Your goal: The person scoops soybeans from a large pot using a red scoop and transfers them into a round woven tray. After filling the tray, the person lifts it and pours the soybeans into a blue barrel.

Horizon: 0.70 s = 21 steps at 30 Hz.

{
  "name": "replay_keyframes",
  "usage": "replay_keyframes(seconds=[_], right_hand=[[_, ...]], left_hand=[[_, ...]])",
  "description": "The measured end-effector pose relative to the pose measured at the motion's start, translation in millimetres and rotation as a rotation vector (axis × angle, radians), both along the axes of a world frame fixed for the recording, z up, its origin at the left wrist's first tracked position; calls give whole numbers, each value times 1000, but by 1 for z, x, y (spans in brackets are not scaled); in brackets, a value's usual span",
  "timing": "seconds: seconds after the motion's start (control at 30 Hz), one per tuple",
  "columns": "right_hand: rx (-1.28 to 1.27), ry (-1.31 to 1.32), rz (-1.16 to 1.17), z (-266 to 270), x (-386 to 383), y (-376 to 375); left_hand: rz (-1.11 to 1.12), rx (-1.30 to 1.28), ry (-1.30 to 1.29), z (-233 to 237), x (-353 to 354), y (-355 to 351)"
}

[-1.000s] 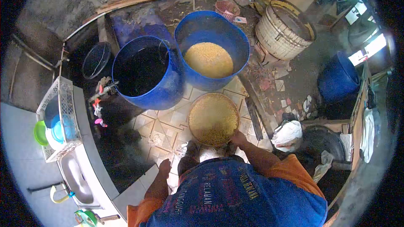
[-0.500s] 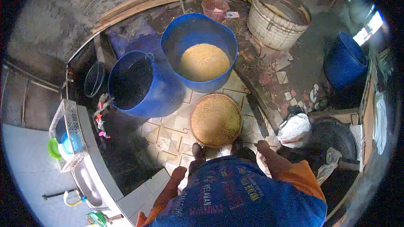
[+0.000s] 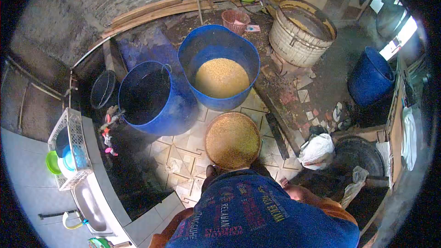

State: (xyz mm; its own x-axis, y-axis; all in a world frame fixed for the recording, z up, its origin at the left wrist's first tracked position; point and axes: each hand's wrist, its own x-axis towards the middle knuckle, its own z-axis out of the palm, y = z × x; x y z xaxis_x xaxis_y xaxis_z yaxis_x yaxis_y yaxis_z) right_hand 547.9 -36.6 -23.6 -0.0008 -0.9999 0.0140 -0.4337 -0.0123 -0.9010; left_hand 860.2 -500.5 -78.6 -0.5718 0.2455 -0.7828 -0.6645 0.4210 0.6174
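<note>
A round basin heaped with yellowish grains or beans stands on the tiled floor just in front of my feet. Behind it, a wide blue tub holds more of the same pale yellow grains. My right hand shows only partly at the right side of my blue shirt, its fingers blurred, nearest to the basin. On the other side, my left forearm runs down beside the shirt, and the hand itself is hidden behind the cloth.
Left of the tub leans a dark-filled blue barrel. A sink and dish rack line the left counter. Far right stand a whitish drum and another blue barrel. A dark plank and white bag lie right.
Both my hands have drawn back toward my body, the left one out of sight behind the shirt. The view has tilted slightly upward; the basin and tubs stand as before.
</note>
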Motion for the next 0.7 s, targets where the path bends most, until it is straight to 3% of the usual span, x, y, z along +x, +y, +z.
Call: replay_keyframes(seconds=[0.1, 0.7], right_hand=[[771, -388, -100, 49, 4, -5], [836, -592, -230, 101, 36, -30]], left_hand=[[-12, 12, -33, 4, 9, -4], [-87, 63, -124, 23, 31, -17]])
